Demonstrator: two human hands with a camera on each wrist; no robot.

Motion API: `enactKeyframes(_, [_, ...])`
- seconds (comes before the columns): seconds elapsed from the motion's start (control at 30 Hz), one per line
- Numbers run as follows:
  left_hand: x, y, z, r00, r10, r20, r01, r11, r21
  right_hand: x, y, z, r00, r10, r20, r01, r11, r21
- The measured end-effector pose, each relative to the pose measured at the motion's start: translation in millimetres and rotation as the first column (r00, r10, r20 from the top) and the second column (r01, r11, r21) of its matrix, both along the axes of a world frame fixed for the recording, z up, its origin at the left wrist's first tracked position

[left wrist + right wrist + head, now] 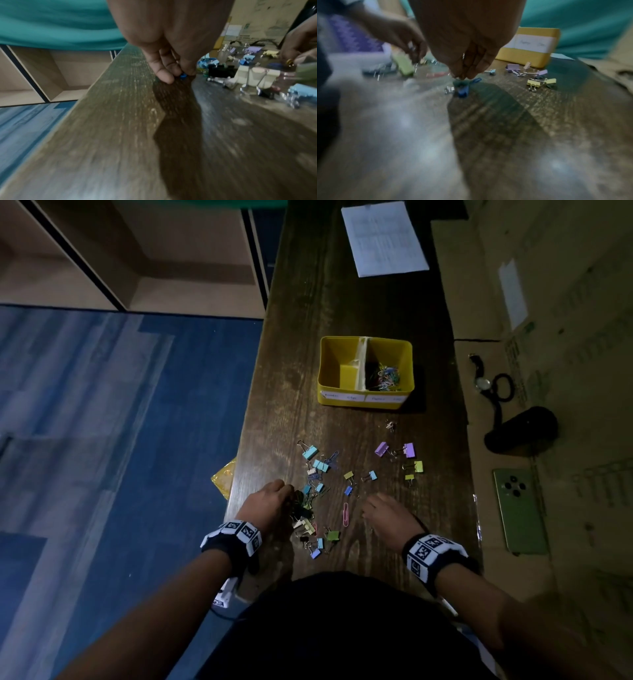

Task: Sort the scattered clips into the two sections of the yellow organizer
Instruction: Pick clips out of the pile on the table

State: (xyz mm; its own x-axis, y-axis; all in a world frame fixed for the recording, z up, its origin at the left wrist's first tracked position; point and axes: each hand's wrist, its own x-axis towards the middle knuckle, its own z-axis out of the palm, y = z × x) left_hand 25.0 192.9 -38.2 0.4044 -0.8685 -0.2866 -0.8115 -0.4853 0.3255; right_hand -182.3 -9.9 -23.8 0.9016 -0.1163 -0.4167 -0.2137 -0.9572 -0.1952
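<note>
The yellow organizer point(364, 400) stands mid-table; coloured paper clips point(385, 376) lie in its right section, while the left section looks bare. Pastel binder clips point(320, 465) and a pink paper clip point(346, 513) are scattered in front of it. My left hand point(286, 489) is at the pile's left edge and pinches a small blue clip point(183, 77) between its fingertips point(164, 77). My right hand point(368, 506) has bunched fingertips point(464, 76) pinching a small clip just above a blue binder clip point(463, 90); motion blur hides the detail.
The wooden table point(308, 302) ends at the left over blue floor point(102, 405). A white sheet point(383, 237) lies at the far end. On cardboard at the right are a watch point(483, 383), a black object point(522, 429) and a green phone point(520, 510).
</note>
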Motion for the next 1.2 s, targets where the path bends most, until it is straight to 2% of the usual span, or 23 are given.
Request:
enactKeyframes(0.07, [0.4, -3.1, 4.8, 0.996, 0.07, -0.05, -0.07, 0.998, -0.004, 2.1, 1.9, -0.3, 0.991, -0.129, 0.028, 0.125, 0.985, 0.117])
enactKeyframes(0.13, [-1.9, -8.1, 10.7, 0.991, 0.108, -0.081, -0.112, 0.993, -0.045, 5.3, 3.7, 2.8, 0.962, -0.268, 0.055, 0.245, 0.934, 0.26])
enactKeyframes(0.3, [-18.3, -33.5, 25.9, 0.999, -0.034, -0.017, 0.031, 0.992, -0.126, 16.1, 5.3, 6.9, 0.864, -0.5, -0.058, 0.451, 0.717, 0.532])
enactKeyframes(0.33, [-22.2, -41.5, 27.3, 0.997, -0.071, 0.0, 0.071, 0.991, -0.11, 18.5, 5.0, 7.4, 0.831, -0.551, -0.071, 0.481, 0.65, 0.589])
enactKeyframes(0.47, [-34.1, -72.2, 27.1, 0.979, -0.192, 0.071, 0.189, 0.981, 0.044, 25.5, 4.8, 18.2, 0.632, -0.74, -0.229, 0.604, 0.285, 0.744])
enactKeyframes(0.53, [-37.8, -82.6, 24.7, 0.969, -0.232, 0.08, 0.222, 0.968, 0.119, 28.0, 2.7, 21.6, 0.588, -0.763, -0.269, 0.6, 0.188, 0.778])
enactKeyframes(0.57, [-39.1, -86.6, 24.4, 0.969, -0.236, 0.07, 0.224, 0.964, 0.146, 29.0, 1.0, 20.2, 0.583, -0.763, -0.279, 0.604, 0.177, 0.777])
enactKeyframes(0.6, [-40.0, -89.8, 22.9, 0.971, -0.231, 0.058, 0.22, 0.963, 0.157, 29.7, -0.6, 19.0, 0.587, -0.758, -0.285, 0.609, 0.181, 0.772])
enactKeyframes(0.63, [-40.7, -92.3, 22.0, 0.973, -0.226, 0.046, 0.215, 0.962, 0.171, 29.7, -2.0, 16.2, 0.613, -0.739, -0.279, 0.623, 0.234, 0.747])
enactKeyframes(0.67, [-41.3, -94.0, 20.7, 0.973, -0.227, 0.043, 0.216, 0.96, 0.178, 29.7, -3.0, 13.5, 0.671, -0.7, -0.246, 0.614, 0.337, 0.714])
enactKeyframes(0.7, [-41.6, -94.8, 19.7, 0.971, -0.235, 0.046, 0.223, 0.956, 0.188, 29.4, -2.9, 12.2, 0.752, -0.626, -0.207, 0.58, 0.478, 0.66])
enactKeyframes(0.77, [-41.7, -94.1, 18.1, 0.959, -0.279, 0.057, 0.263, 0.944, 0.197, 30.1, 0.0, 7.4, 0.913, -0.386, -0.133, 0.392, 0.738, 0.549])
enactKeyframes(0.8, [-41.7, -93.2, 15.7, 0.949, -0.306, 0.072, 0.287, 0.937, 0.201, 30.3, 2.2, 4.3, 0.961, -0.248, -0.122, 0.276, 0.831, 0.483])
enactKeyframes(0.87, [-41.6, -91.4, 11.0, 0.933, -0.346, 0.095, 0.323, 0.925, 0.2, 31.0, 6.4, -2.2, 0.994, -0.027, -0.109, 0.06, 0.948, 0.313])
enactKeyframes(0.93, [-41.6, -91.0, 12.2, 0.936, -0.343, 0.085, 0.325, 0.929, 0.177, 29.9, 7.8, -6.0, 0.993, 0.101, -0.068, -0.087, 0.979, 0.186])
enactKeyframes(1.03, [-37.2, -88.2, 22.9, 0.976, -0.216, 0.021, 0.216, 0.976, 0.022, 28.4, 4.5, -8.2, 0.989, 0.148, -0.016, -0.145, 0.982, 0.12])
enactKeyframes(1.1, [-29.5, -79.5, 32.1, 0.99, -0.024, -0.136, 0.015, 0.998, -0.069, 27.4, 1.8, -8.3, 0.989, 0.147, -0.002, -0.145, 0.979, 0.143])
enactKeyframes(1.2, [-12.3, -56.7, 35.3, 0.92, 0.239, -0.311, -0.277, 0.957, -0.083, 26.1, 2.7, -4.8, 0.994, 0.098, 0.038, -0.104, 0.968, 0.227])
